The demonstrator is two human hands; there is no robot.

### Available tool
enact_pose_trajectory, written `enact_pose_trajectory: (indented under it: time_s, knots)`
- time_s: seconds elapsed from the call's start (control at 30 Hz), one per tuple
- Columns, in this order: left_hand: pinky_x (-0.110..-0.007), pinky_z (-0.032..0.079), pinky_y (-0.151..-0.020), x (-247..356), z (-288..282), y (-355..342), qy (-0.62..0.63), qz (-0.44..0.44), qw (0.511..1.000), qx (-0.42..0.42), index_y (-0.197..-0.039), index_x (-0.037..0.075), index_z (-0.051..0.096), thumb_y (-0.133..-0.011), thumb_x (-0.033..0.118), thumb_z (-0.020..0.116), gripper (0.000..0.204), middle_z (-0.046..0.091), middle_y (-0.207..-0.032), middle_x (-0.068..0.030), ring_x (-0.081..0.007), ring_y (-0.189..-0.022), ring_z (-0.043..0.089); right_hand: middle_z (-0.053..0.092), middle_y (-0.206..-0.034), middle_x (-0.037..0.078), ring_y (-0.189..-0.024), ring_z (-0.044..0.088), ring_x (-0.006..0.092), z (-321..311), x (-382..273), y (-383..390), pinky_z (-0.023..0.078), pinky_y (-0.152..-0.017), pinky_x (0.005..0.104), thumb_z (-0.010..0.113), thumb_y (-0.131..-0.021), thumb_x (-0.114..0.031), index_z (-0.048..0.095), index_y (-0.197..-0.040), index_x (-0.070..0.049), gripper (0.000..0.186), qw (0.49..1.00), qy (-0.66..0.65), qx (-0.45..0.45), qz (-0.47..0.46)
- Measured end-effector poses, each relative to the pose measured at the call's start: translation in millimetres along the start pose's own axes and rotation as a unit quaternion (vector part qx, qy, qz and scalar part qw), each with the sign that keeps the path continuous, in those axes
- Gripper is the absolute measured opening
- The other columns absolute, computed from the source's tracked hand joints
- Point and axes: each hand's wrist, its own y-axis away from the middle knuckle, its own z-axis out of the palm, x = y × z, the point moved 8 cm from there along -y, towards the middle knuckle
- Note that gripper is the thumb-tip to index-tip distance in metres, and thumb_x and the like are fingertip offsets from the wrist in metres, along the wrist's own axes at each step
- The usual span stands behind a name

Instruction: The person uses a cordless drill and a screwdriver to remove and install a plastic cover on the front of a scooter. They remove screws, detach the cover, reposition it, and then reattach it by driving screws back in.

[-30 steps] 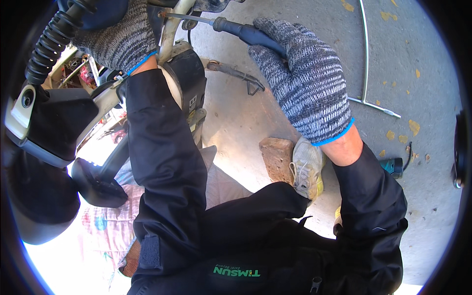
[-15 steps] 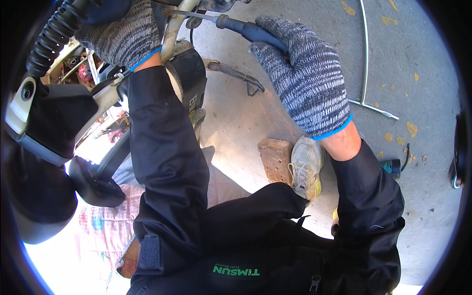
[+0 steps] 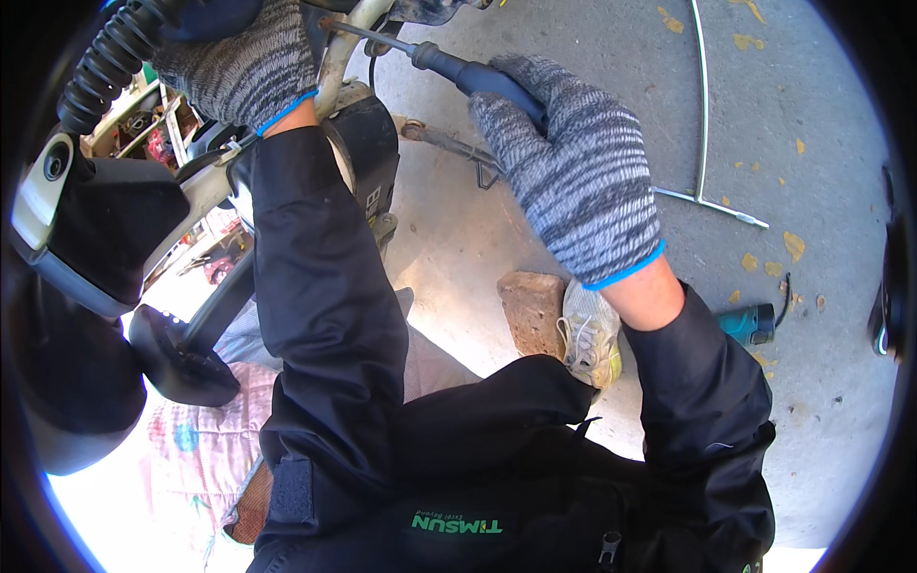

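Observation:
In a knitted grey-and-white glove, my right hand (image 3: 578,167) is closed around the dark handle of a screwdriver (image 3: 454,67). Its thin metal shaft points left, and the tip end reaches a rusty spot beside the pale frame tube (image 3: 336,62) of a two-wheeled vehicle. My left hand (image 3: 250,72), gloved alike, reaches in on the other side of that tube, under dark parts at the top edge. The left fingers are hidden, so what they touch does not show. Below the tube sits a black cylindrical part (image 3: 368,143).
A ribbed black bellows (image 3: 105,72) and black body parts (image 3: 105,239) crowd the left. A metal stand (image 3: 444,140) juts out near my right hand. On the ground lie a brick (image 3: 530,310) by my shoe (image 3: 590,334), a T-handle wrench (image 3: 703,115) and a teal tool (image 3: 748,325).
My right hand has shifted slightly left with the screwdriver, and its wrist has dropped a little. More of the teal tool shows beside my sleeve. The left hand stays nearly in place.

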Motion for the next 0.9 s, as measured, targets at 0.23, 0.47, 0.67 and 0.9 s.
enact_pose_trajectory:
  time_s: [0.23,0.47,0.67,0.9]
  knots:
    - [-0.036,0.031,-0.114,9.3,17.4,13.8,-0.482,0.15,0.861,-0.057,-0.143,0.004,0.027,-0.08,0.012,0.073,0.079,0.047,-0.144,-0.0098,-0.0211,-0.13,0.046,0.07,-0.085,0.018,-0.077,0.069,0.0281,1.3,-9.1,-0.1,0.055,-0.07,0.0347,0.065,-0.092,-0.026,0.068,-0.111,0.0,0.033,0.998,0.049,-0.003,-0.027]
    - [-0.036,0.03,-0.114,26.0,18.1,24.4,-0.763,0.219,0.607,0.045,-0.144,-0.003,0.028,-0.077,0.021,0.079,0.087,0.048,-0.143,-0.0139,-0.0259,-0.131,0.045,0.068,-0.084,0.016,-0.07,0.066,0.0288,0.0,-15.7,-0.8,0.053,-0.066,0.0375,0.064,-0.092,-0.024,0.068,-0.108,-0.003,0.026,0.994,0.036,0.021,-0.096]
    - [-0.042,0.033,-0.111,36.8,51.0,44.1,-0.732,0.254,0.631,-0.025,-0.136,0.0,0.043,-0.077,0.041,0.077,0.079,0.051,-0.134,-0.0189,-0.0337,-0.128,0.046,0.056,-0.059,0.004,-0.043,0.045,0.0108,17.1,16.4,5.6,0.038,-0.041,0.0278,0.061,-0.095,-0.042,0.068,-0.084,-0.002,0.041,0.878,-0.343,-0.124,0.311]
    - [-0.032,0.049,-0.087,36.5,23.1,145.9,-0.565,-0.16,0.802,-0.112,-0.126,-0.002,0.052,-0.094,0.023,0.065,0.042,0.062,-0.114,-0.0118,-0.0183,-0.1,0.06,0.061,-0.069,0.005,-0.043,0.044,0.0115,24.4,9.7,9.3,0.034,-0.035,0.029,0.056,-0.098,-0.038,0.067,-0.101,-0.01,0.031,0.831,-0.369,-0.146,0.39]
